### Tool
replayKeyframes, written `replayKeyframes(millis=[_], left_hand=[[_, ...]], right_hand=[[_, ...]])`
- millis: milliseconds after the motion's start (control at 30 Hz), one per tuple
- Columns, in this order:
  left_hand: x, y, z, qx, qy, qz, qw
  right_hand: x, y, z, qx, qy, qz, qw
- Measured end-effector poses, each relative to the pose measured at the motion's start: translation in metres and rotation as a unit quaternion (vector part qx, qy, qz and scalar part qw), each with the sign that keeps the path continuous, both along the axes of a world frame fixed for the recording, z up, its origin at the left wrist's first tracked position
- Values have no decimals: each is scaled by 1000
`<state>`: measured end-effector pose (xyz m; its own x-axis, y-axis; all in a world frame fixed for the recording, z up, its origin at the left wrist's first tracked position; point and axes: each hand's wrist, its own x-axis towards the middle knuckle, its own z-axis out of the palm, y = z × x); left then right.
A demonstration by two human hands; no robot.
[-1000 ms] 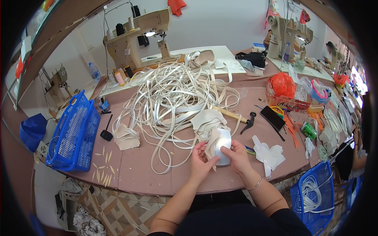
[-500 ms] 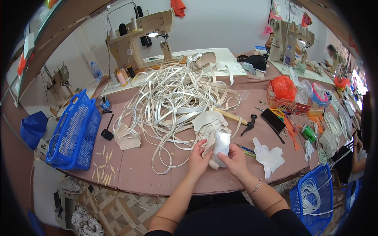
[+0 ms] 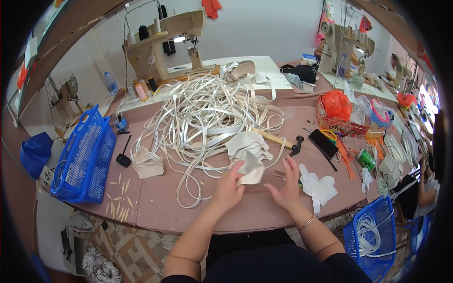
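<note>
My left hand (image 3: 228, 189) pinches the edge of a pale cut piece of leather-like material (image 3: 253, 172), its greyish face partly turned up. To the right of it, my right hand (image 3: 287, 189) is open, fingers spread, with nothing in it. Just beyond the held piece, a loose stack of beige cut pieces (image 3: 246, 144) lies on the cloth-covered table (image 3: 174, 212). Behind that spreads a big tangle of white and cream strips (image 3: 203, 115). A hammer (image 3: 270, 138) with a wooden handle and dark head rests beside the stack. Small tools by my right fingers are partly hidden.
Left stand a blue plastic basket (image 3: 87, 162), a second beige stack (image 3: 147, 162) and scattered slivers (image 3: 123, 200). Rightward lie white pieces (image 3: 318, 188), a black phone (image 3: 323, 143), a green can (image 3: 366, 159) and a red box (image 3: 342, 125). A sewing machine (image 3: 163, 40) stands behind.
My right hand has let go of the pale piece and opened, moving slightly away. My left hand alone now holds a piece, tilted differently. The view has shifted slightly.
</note>
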<state>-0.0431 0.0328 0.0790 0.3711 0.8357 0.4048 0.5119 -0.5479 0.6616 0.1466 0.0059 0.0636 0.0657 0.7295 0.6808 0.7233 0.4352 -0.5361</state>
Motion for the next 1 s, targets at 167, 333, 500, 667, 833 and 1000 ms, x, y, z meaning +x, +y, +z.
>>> replayKeyframes(millis=[167, 333, 500, 667, 833, 1000], left_hand=[[27, -16, -59, -14, 130, -56, 990], [11, -41, -64, 145, 106, -15, 984], [6, -39, -78, 112, 77, 0, 991], [16, -32, -63, -114, -79, 14, 990], [6, -35, -65, 26, 31, -42, 998], [12, -25, -82, 128, 73, -21, 989]], right_hand=[[19, -7, -15, 14, -321, 171, 931], [30, -11, -30, -46, -326, 260, 908], [4, -20, -23, -98, -325, 162, 927], [-4, 6, -31, -224, -178, 212, 934], [-8, 19, -13, -310, -194, 163, 916], [-8, 34, -20, -350, -211, 138, 902]])
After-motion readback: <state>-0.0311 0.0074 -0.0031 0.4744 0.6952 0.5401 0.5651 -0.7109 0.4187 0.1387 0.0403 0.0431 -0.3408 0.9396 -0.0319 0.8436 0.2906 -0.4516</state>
